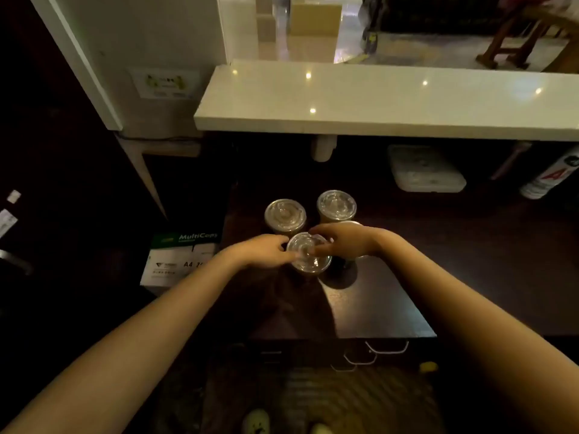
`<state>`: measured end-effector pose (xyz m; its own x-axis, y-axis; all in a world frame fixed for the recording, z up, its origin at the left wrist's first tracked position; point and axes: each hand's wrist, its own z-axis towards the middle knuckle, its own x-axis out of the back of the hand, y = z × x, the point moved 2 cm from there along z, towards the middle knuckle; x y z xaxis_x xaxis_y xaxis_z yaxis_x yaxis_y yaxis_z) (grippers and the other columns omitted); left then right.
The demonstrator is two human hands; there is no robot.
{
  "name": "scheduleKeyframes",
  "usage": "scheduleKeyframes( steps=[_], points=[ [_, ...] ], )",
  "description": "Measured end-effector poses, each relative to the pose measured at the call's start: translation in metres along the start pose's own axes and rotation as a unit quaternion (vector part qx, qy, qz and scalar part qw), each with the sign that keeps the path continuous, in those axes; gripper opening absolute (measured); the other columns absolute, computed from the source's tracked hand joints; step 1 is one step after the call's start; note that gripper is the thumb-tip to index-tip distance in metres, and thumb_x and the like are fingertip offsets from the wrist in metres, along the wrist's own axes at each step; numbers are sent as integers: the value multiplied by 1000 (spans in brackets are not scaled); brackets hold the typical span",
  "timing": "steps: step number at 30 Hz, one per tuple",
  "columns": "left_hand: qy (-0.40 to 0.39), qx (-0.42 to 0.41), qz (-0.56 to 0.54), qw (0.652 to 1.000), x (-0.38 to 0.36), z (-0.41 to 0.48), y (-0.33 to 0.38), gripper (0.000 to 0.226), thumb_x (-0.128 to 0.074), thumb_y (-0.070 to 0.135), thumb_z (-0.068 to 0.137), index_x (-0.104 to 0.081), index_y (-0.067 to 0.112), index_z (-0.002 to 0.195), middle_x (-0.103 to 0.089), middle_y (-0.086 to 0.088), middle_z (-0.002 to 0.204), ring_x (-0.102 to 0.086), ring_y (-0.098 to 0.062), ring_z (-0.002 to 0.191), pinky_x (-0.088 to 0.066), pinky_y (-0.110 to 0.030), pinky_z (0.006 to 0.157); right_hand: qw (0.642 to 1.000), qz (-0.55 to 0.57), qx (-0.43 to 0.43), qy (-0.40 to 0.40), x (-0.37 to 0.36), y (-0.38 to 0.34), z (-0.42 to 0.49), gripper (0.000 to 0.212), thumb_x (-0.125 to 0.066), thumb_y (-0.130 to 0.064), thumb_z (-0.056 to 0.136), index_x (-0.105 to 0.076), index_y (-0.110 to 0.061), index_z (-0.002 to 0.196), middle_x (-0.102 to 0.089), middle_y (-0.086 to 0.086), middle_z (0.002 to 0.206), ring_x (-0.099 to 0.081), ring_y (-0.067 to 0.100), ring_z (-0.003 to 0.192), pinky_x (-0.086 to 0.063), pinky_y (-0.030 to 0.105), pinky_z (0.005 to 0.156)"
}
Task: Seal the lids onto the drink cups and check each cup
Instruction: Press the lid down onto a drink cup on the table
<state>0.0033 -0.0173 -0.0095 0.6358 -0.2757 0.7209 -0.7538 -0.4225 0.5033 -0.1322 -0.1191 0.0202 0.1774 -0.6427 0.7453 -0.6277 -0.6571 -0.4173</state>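
Note:
Several drink cups stand on a dark table. The near cup carries a clear plastic lid, and both hands are on that lid. My left hand holds its left rim with curled fingers. My right hand reaches over from the right, its fingers curled on the lid's top and right rim. Behind stand two lidded cups, one at the back left and one at the back right. Another cup is mostly hidden under my right hand.
A white counter ledge overhangs the far side. Under it lie a white lidded container and a can. A box of A4 paper sits left of the table. Drawer handles show below the table's front edge.

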Motion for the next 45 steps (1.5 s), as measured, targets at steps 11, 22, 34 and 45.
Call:
scheduleKeyframes(
  steps=[11, 22, 34, 45],
  points=[
    [173, 32, -347, 921, -68, 15, -12, 49, -42, 21, 97, -28, 21, 144, -45, -6, 142, -44, -19, 129, -35, -26, 103, 985, -56, 4, 163, -55, 3, 17, 84, -61, -48, 82, -25, -7, 147, -26, 11, 149, -23, 28, 136, -23, 32, 111],
    [292, 55, -427, 854, -90, -34, -45, 39, -37, 15, 98, -43, 18, 136, -53, 2, 127, -49, -5, 113, -44, -6, 82, 930, 63, 59, 358, -144, -33, 7, 77, -54, -54, 83, -37, -4, 140, -41, 13, 139, -32, 27, 127, -31, 33, 106],
    [504, 65, -442, 739, -115, -22, -40, 32, -34, 16, 96, -53, 7, 120, -51, 24, 101, -52, 21, 91, -42, -3, 77, 777, 538, 64, 320, -153, -35, 53, 26, -41, -21, 94, -59, -19, 113, -66, 3, 109, -63, 11, 101, -49, 22, 83],
    [521, 79, -438, 729, -117, -20, -44, 25, -35, 21, 91, -56, 21, 106, -59, 18, 96, -59, 8, 91, -48, -11, 77, 745, 583, 97, 310, -153, -33, 55, 23, -41, -18, 93, -61, -23, 102, -69, -6, 93, -67, 6, 90, -50, 15, 72]
  ],
)
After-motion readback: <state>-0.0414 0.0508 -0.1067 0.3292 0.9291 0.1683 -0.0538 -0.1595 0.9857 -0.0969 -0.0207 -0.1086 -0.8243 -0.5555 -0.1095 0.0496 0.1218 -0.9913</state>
